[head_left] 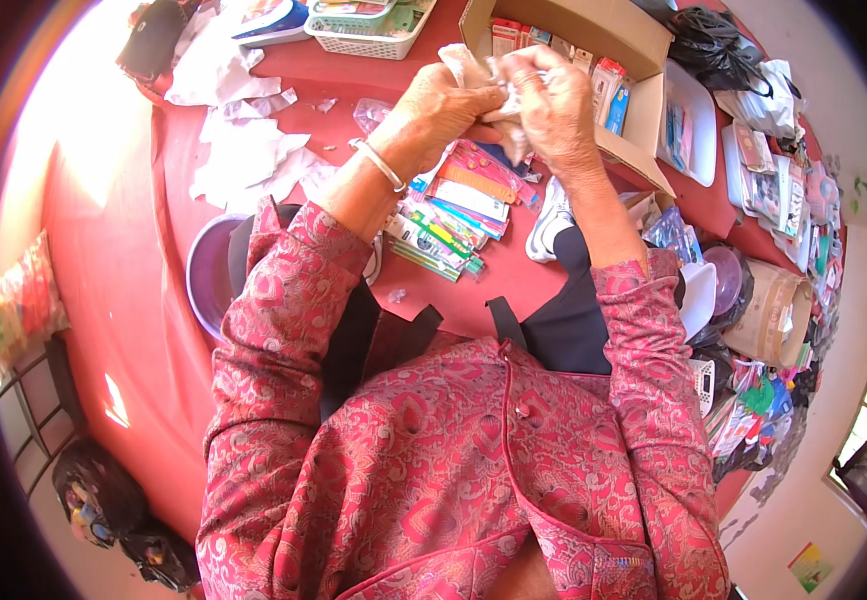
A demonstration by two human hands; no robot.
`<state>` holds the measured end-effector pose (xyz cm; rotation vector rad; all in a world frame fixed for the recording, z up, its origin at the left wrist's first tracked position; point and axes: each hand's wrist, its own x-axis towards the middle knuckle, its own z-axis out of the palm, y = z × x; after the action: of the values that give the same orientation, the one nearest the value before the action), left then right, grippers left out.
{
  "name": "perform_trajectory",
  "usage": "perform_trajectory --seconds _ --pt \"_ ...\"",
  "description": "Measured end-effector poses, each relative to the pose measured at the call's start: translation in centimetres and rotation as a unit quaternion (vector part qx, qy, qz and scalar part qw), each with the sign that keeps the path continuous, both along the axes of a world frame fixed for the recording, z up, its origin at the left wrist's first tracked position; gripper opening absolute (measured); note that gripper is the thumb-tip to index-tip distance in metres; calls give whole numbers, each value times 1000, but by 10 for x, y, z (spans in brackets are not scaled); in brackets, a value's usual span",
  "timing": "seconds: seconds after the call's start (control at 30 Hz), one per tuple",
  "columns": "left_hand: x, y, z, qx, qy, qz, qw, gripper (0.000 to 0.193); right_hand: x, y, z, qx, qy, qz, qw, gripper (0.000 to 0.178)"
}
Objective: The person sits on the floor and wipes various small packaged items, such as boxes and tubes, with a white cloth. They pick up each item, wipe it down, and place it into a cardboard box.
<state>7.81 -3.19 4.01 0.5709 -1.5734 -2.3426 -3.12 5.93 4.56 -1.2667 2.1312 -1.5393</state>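
Note:
My left hand (442, 108), with a pale bangle at the wrist, grips one side of a crumpled whitish-beige piece (467, 66), paper or cloth, I cannot tell which. Its other side is pinched in the fingers of my right hand (557, 112). Both hands are raised close together over a spread of colourful flat packets (454, 220) lying between my feet. Just right of my right hand stands an open cardboard box (642, 40) with small boxes and packets inside. My fingers hide part of the crumpled piece.
Torn white paper scraps (244, 150) lie on the red cloth (104, 250) to the left. A purple basin (204, 275) is by my left leg. Farther off are a white-green basket (379, 42) and a white tray (694, 130). Bags and goods, including a brown carton (769, 315), line the right.

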Motion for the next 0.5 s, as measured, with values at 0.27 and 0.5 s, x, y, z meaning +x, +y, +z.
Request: perform_trajectory --seconds 0.27,0.5 --pt "26 -42 23 -16 41 105 994 26 -27 46 -38 383 -178 205 883 32" --pt "17 -43 24 7 2 55 998 27 -61 102 -267 596 3 185 781 23"
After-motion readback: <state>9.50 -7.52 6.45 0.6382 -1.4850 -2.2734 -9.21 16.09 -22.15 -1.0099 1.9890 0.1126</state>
